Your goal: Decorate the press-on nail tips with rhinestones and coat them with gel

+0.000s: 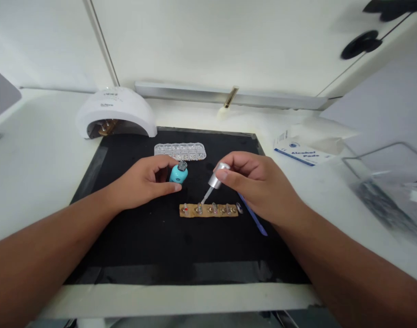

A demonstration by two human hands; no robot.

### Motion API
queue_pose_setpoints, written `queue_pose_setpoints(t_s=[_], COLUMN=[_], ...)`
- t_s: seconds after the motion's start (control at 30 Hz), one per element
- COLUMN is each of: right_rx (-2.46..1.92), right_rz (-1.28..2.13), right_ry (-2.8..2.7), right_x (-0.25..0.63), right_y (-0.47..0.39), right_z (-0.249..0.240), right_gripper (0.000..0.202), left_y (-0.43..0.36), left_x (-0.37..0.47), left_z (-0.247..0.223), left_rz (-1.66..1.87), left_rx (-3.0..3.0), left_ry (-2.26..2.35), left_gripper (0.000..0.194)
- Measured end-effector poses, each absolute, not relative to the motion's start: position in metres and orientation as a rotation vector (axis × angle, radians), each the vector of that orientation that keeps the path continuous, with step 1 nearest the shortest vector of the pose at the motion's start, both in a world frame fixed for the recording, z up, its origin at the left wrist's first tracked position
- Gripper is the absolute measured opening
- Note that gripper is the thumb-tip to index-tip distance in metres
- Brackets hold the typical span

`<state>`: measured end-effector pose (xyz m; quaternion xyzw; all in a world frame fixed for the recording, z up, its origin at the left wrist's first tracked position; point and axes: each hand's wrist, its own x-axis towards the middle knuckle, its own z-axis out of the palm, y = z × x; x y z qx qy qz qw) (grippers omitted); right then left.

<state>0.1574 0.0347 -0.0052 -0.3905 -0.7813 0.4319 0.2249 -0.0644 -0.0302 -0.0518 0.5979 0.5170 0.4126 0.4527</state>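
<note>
My left hand [149, 180] grips a turquoise nail polish bottle [179, 173], whose neck is uncapped. Between the thumb and fingers of my right hand [251, 182] is the silver cap of a nail polish brush [213, 181], pointing down and to the left. The brush tip is at the upper edge of a tan strip [205, 210], over the second nail tip from the left; whether it touches cannot be made out. Several small decorated nail tips stand in a row on this strip. A purple stick [254, 217] lies under and beside my right hand.
A clear compartment case of small gems [180, 151] lies behind the bottle on the black mat [143, 241]. A white nail lamp [118, 109] stands back left with something golden inside. An alcohol pads box [302, 148], a gold-capped bottle [229, 102] and a wire-framed container [382, 200] are around.
</note>
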Motion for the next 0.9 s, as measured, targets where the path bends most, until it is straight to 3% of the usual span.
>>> queue_pose_setpoints(t_s=[0.27,0.57,0.9], right_rx=[-0.858,-0.733,-0.673], right_rz=[1.063,0.976,0.83], right_ry=[-2.179,-2.183,-2.137], right_x=[0.159,0.144,0.148], right_y=[0.036,0.052,0.066], right_z=[0.017,0.03,-0.003], right_gripper=[0.024,0.025,0.013], left_y=[-0.025,-0.016,-0.012], left_x=[-0.063,-0.064,-0.066], left_z=[-0.045,-0.066,-0.08], left_rz=[1.076,1.062,1.003], left_rx=[1.596,1.707,1.812], left_ry=[1.324,1.536,1.574], left_gripper=[0.017,0.028,0.024])
